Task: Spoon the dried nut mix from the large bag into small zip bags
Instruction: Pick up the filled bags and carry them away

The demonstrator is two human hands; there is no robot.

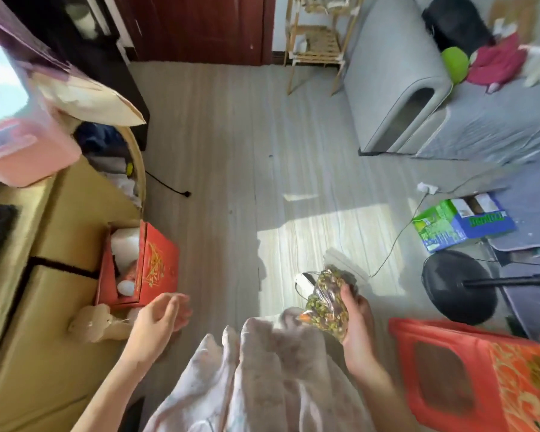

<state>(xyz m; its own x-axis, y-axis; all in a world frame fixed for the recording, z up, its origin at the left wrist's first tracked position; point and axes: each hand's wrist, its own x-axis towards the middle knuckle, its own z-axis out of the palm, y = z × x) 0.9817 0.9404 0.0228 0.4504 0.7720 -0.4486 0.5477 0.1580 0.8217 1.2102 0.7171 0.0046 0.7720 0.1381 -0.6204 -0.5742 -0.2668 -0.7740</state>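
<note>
Underfoot, pale plank floor (pixel 219 145), sunlit patch (pixel 318 241), grey sofa (pixel 396 88).

Ahead the wood floor (pixel 231 151) lies open, a wide lane between the yellow cabinet (pixel 44 275) on the left and the grey sofa (pixel 396 88) on the right. Low on the left, an open red box (pixel 156 263) juts out from the cabinet. On the right, a black fan base (pixel 459 288), a green-blue carton (pixel 462 226), a trailing white cable (pixel 396 241) and a red-orange box (pixel 468 375) crowd the passage.

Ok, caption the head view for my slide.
Right hand grips a filled zip bag of nut mix above the floor; left hand open, empty.
</note>
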